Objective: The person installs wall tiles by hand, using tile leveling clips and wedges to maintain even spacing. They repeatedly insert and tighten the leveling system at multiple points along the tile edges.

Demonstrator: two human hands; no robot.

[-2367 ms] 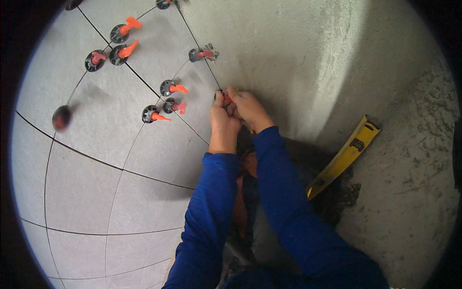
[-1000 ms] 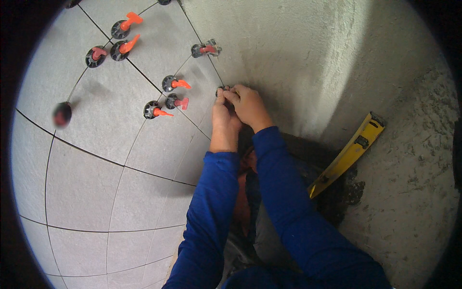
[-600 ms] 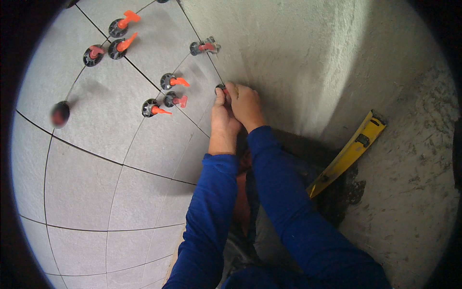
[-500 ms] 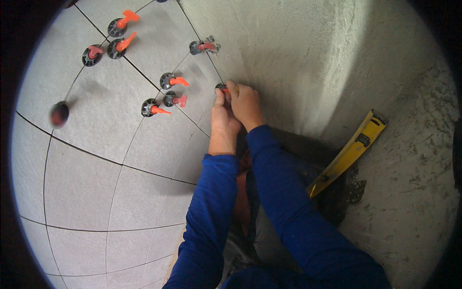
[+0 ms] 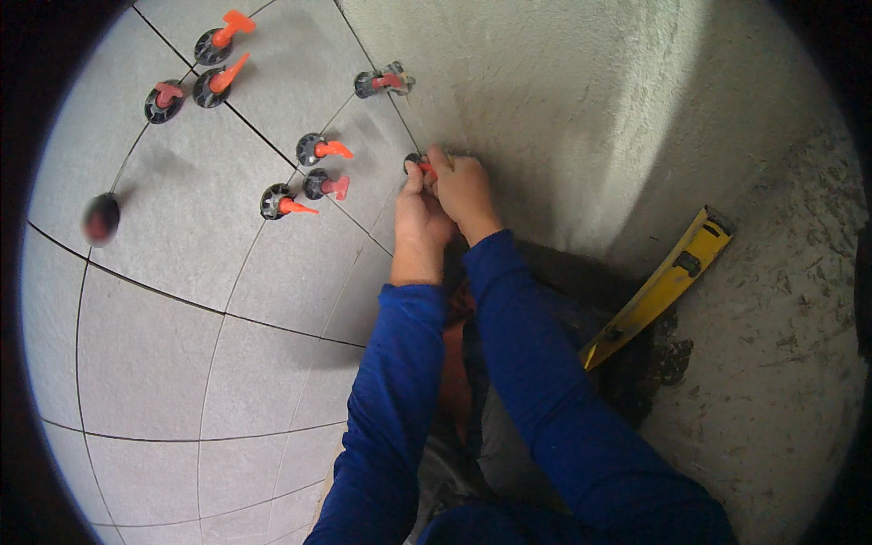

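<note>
1. Your right hand [image 5: 465, 193] pinches the red handle of a clip [image 5: 412, 163] between thumb and fingers.
2. Your left hand [image 5: 420, 222] sits just beside it, thumb against the clip; its other fingers are mostly hidden, so I cannot tell whether it grips or only steadies.
3. The clip stands at the edge of the grey tile [image 5: 300, 263], where it meets rough cement [image 5: 536, 91]. Its black disc would best be kept flat on the tile, with even, gentle force on the handle.
4. Near it, further up that edge, is a crusted clip [image 5: 365, 84]; your knuckles likely need to stay clear of the cement.
5. To the left, three clips [image 5: 311, 149] cluster around a joint.
6. Well apart, at right, a yellow level [image 5: 658, 282] lies slanted.
</note>
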